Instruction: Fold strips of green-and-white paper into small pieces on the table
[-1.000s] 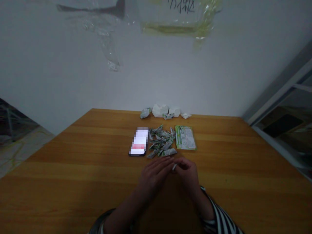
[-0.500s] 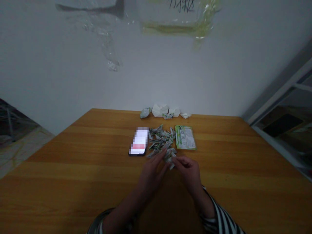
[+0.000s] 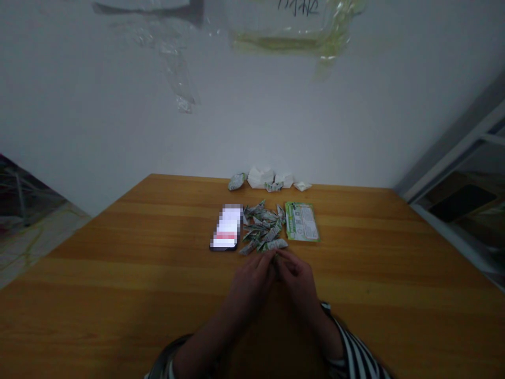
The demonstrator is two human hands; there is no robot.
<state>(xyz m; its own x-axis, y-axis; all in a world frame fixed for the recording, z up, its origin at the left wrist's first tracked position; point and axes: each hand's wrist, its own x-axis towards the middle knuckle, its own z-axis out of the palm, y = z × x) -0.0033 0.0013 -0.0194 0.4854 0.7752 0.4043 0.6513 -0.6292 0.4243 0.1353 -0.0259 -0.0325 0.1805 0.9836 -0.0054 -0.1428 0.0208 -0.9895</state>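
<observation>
Your left hand [image 3: 250, 284] and right hand [image 3: 298, 279] curl together over the wooden bench [image 3: 118, 273], fingertips meeting; you can't tell whether they grasp anything. Just ahead lies the pile of folded green-and-white paper strips [image 3: 262, 229], between a phone [image 3: 225, 227] and a printed green card [image 3: 302, 222].

Dim, grainy light, bowed edges, the right hand [image 3: 296, 278] perhaps slightly soft
</observation>
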